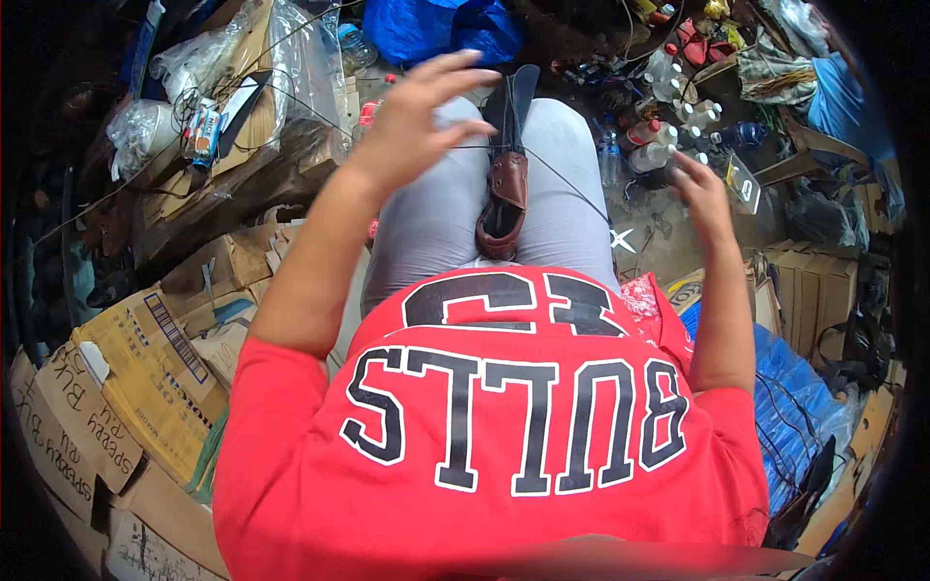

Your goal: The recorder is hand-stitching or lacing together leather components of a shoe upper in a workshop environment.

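Observation:
A brown leather shoe [506,198] is held between my knees, its heel end toward me. From its far end a dark sole-like piece [521,97] sticks up. Dark thread [567,176] runs out from the shoe to both sides. My left hand [417,121] is raised beside the shoe's far end, fingers spread, with no object visible in its grasp. Off to the right, my right hand [702,194] hovers apart from the shoe with bent, slightly blurred fingers. Whether the thread reaches those fingers is hidden.
Several plastic bottles [651,155] stand on the floor at the far right. Cardboard and clear plastic [310,87] lie at the left, near a blue plastic bag [441,29]. Flattened cardboard boxes [145,387] flank my left side; blue plastic sheeting [794,407] lies on my right.

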Tool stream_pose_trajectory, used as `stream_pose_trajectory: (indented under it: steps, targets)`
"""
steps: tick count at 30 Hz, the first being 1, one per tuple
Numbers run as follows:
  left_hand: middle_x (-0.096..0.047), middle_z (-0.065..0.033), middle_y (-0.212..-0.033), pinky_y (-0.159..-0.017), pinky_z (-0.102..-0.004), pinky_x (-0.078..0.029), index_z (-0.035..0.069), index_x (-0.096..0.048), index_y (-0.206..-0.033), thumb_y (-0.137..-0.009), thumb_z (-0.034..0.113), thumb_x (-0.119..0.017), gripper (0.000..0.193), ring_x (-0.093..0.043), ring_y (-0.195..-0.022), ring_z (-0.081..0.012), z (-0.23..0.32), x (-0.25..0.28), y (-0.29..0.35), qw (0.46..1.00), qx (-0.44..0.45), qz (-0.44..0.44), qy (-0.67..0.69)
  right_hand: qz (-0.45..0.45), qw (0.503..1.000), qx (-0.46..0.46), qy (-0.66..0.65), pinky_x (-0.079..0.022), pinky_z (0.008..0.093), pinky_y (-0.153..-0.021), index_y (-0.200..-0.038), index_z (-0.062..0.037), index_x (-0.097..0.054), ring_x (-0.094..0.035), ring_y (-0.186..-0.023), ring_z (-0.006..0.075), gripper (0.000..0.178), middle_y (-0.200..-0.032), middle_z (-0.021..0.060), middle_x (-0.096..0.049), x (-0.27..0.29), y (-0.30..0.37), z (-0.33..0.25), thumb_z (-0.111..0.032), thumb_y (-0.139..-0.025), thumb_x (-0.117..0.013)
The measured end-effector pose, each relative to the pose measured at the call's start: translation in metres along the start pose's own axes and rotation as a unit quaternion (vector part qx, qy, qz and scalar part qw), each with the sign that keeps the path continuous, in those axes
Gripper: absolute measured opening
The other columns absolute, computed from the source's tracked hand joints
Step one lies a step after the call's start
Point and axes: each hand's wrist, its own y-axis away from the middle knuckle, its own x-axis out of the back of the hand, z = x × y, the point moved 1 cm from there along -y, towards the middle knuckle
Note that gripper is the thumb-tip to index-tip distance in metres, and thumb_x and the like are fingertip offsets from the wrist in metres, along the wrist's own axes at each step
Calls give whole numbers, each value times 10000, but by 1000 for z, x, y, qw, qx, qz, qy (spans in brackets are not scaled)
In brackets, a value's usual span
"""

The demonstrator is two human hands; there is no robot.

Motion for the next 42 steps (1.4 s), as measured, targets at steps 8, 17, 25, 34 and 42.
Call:
stream_pose_trajectory:
  steps: [8,17,25,34,42]
  targets:
    - [-566,-103,-1138,-944,-337,-425,95,-558,-1137,-626,222,-823,590,-536,-1094,-266,-10,-56,-43,978,145,-120,87,-122,984,127,23,-457,242,-730,-892,-30,-691,-586,-815,117,122,-865,41,-636,-88,-7,-87,-29,-770,-684]
    - [-549,-98,-1174,-939,-345,-419,97,-537,-1143,-565,218,-825,657,-509,-1137,-283,-18,-67,-63,961,52,-262,72,-131,983,127,-14,-430,221,-687,-874,-46,-703,-537,-788,94,120,-853,11,-567,-96,-17,-70,-30,-755,-703]
    - [-570,-98,-1026,-828,-359,-458,75,-613,-967,-556,262,-827,500,-556,-996,-262,-16,-70,-81,948,-2,-318,6,-164,974,153,37,-444,236,-722,-872,-63,-697,-542,-821,95,135,-858,3,-561,-103,-20,-83,-8,-749,-689]
    - [-600,-77,-864,-755,-333,-458,35,-649,-860,-651,222,-789,314,-579,-856,-241,-34,-85,-78,909,37,-404,92,-182,964,174,85,-480,268,-671,-841,-97,-708,-591,-762,136,158,-803,31,-549,-108,-24,-98,8,-725,-693]
    - [-580,-50,-854,-796,-289,-433,3,-671,-884,-677,202,-785,309,-553,-881,-166,-40,-90,-69,864,178,-411,231,-200,952,218,84,-475,257,-680,-860,-80,-702,-590,-754,139,180,-813,36,-572,-117,-24,-91,23,-714,-685]
